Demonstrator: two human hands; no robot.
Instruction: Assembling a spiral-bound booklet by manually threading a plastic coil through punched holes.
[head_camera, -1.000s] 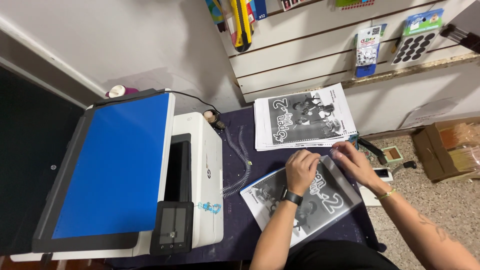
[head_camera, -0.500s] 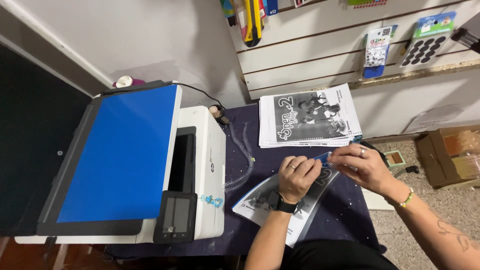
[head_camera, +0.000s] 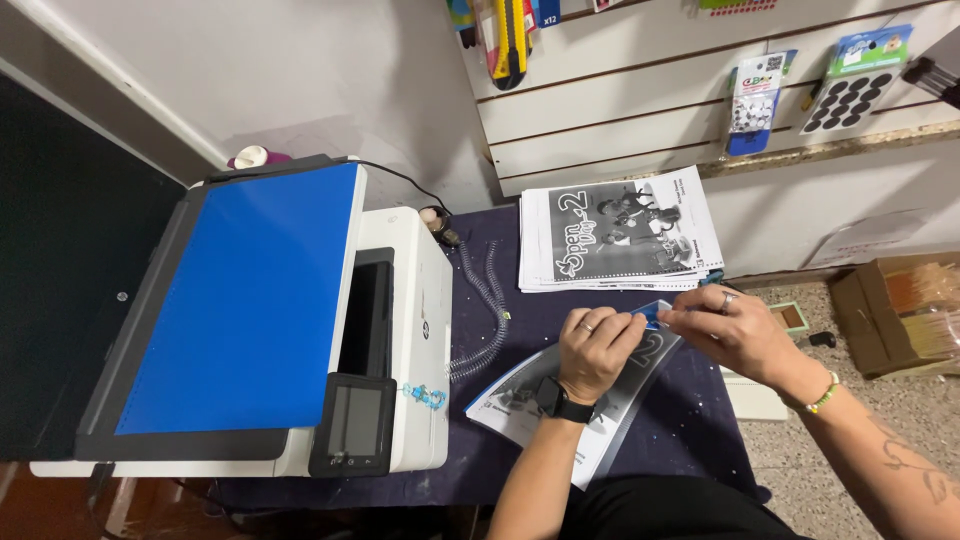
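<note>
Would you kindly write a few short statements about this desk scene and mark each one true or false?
1. Both hands, the left hand and the right hand, meet at a small blue piece. True.
2. The left wrist is bare. False: it wears a black watch.
3. A stack of printed sheets lies beyond the hands, by the wall. True.
4. The printer stands to the person's right. False: it is on the left.
5. A clear spiral coil lies beside the printer. True.

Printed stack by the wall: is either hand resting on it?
No: the printed stack lies untouched, while the left hand and right hand work over the curled booklet nearer the person.
</note>
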